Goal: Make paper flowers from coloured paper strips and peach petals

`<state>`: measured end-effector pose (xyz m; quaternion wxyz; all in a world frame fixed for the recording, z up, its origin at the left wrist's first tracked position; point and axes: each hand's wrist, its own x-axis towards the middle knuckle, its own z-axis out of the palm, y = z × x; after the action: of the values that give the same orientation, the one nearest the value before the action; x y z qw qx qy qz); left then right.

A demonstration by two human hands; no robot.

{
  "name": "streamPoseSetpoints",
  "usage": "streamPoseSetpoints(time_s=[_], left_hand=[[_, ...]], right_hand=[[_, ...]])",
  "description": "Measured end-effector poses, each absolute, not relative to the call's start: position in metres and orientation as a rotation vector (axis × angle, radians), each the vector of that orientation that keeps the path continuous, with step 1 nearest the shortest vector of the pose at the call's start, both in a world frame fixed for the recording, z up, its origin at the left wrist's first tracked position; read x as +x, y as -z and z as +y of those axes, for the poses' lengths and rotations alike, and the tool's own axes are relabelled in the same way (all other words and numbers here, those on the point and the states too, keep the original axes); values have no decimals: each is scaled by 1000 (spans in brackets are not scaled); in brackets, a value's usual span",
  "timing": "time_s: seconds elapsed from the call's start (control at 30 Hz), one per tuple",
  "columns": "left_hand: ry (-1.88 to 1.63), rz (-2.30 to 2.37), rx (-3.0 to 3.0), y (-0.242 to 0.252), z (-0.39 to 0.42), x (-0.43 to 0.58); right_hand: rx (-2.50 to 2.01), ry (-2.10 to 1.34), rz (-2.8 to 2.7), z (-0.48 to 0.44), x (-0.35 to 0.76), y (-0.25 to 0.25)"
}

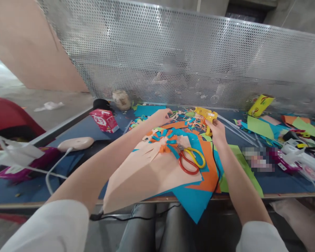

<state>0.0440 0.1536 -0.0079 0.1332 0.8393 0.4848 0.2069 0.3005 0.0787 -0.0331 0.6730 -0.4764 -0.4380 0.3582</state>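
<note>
My right hand point(217, 130) is wrapped round the handle of a yellow glue gun point(207, 112), whose nozzle points left over the paper scraps. Across from it, my left hand point(163, 117) reaches in with curled, pinched fingers by the thin paper strips point(193, 122); what is in them, if anything, is too small to make out. Below lies a ring of blue and orange paper strips point(161, 136) on a pale peach sheet point(152, 171). Scissors point(191, 161) with red and yellow handles rest on that sheet, their blades partly under the strips.
Orange point(210, 168), blue and green sheets point(235, 168) spread under my right arm. A black cord point(216, 168) trails from the glue gun. Left stand a pink box point(104, 120) and a tape roll point(121, 99). A perforated metal screen point(147, 52) closes off the back.
</note>
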Motion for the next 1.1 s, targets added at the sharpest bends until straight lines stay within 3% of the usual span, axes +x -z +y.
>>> streamPoseSetpoints(time_s=[0.23, 0.43, 1.1], left_hand=[[-582, 1351, 2402, 25, 128, 12], [-192, 1394, 2547, 38, 126, 6], [-126, 1207, 2609, 26, 135, 18]], right_hand=[[-1073, -758, -1026, 81, 302, 34], [-1087, -733, -1062, 82, 305, 35], [-1089, -737, -1093, 77, 301, 32]])
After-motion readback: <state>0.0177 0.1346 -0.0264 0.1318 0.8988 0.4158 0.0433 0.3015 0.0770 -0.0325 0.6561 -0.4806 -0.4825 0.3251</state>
